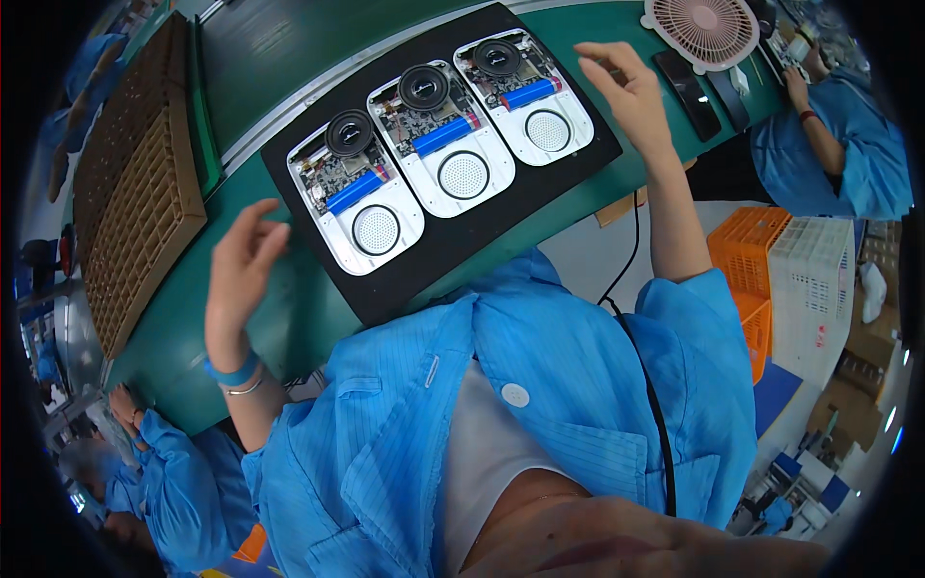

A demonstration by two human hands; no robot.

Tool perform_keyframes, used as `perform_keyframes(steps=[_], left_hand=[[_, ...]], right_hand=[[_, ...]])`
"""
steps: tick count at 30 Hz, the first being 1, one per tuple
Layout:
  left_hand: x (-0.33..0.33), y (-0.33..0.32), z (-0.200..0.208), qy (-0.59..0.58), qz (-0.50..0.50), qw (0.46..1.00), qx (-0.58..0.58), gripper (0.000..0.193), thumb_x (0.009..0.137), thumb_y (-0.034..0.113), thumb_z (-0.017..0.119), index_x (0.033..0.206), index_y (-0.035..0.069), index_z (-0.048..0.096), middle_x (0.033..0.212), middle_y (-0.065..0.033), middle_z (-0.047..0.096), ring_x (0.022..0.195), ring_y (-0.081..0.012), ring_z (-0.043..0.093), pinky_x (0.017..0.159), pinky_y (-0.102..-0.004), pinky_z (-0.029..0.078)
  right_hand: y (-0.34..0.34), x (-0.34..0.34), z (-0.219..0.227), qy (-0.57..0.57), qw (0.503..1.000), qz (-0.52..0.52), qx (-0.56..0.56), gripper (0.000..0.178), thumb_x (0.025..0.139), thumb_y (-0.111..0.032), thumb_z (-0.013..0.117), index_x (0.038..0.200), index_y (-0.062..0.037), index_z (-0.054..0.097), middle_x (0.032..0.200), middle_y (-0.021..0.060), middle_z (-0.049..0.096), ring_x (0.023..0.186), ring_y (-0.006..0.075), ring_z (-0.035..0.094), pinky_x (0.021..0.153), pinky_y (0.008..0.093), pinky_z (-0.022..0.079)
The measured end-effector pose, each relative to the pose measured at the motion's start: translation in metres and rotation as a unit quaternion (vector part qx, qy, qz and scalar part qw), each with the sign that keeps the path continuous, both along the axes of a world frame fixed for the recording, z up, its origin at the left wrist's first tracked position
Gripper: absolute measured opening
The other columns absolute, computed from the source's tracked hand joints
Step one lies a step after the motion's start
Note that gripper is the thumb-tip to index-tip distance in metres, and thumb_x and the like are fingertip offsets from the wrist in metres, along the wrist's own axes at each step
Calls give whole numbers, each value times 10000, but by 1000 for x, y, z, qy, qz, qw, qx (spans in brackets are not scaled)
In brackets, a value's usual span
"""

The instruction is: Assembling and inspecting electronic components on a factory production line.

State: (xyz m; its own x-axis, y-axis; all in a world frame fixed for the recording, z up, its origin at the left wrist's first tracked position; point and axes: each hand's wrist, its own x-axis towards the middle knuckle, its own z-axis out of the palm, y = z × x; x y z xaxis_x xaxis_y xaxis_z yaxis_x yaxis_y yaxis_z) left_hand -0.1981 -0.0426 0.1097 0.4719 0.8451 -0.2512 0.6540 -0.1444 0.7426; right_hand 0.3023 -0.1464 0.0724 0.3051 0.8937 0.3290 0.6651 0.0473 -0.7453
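Three white device housings lie in a slanting row on a black mat [438,246]: a left one [332,231], a middle one [424,193] and a right one [568,101]. Each carries a round black speaker, a circuit board, a blue cylindrical battery and a round perforated grille. My left hand [243,265] hovers beside the mat's left edge, fingers curved and apart, holding nothing. Beyond the right housing, my right hand [631,96] is raised with thumb and fingers apart, also without anything in it. Neither hand touches a housing.
A brown divided tray [154,222] stands at the left of the green table [183,361]. At the right lie a pink fan [703,29] and a black phone [688,96]. Orange crates [742,250] stand below. Co-workers sit at both sides. A black cable hangs by my right arm.
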Motion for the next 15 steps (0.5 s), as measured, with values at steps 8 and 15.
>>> perform_keyframes(steps=[8, 15], left_hand=[[79, 34, 87, 7, -56, 969, 239, 387, 997, 161, 680, 1365, 58, 618, 1021, -83, 707, 925, -144, 645, 762, -286, 507], [192, 76, 51, -32, -250, 918, 307, 478, 979, 200, 691, 1431, 95, 575, 1208, -117, 719, 1030, -245, 680, 883, -326, 529]], right_hand=[[40, -53, 26, -226, 968, 109, 24, 409, 919, -305, 724, 1249, -71, 667, 1039, 96, 655, 914, 284, 662, 805, 382, 537], [55, -74, 53, -236, 959, 160, -6, 423, 845, -169, 751, 1212, -8, 613, 1081, 182, 568, 944, 354, 646, 798, 422, 541]])
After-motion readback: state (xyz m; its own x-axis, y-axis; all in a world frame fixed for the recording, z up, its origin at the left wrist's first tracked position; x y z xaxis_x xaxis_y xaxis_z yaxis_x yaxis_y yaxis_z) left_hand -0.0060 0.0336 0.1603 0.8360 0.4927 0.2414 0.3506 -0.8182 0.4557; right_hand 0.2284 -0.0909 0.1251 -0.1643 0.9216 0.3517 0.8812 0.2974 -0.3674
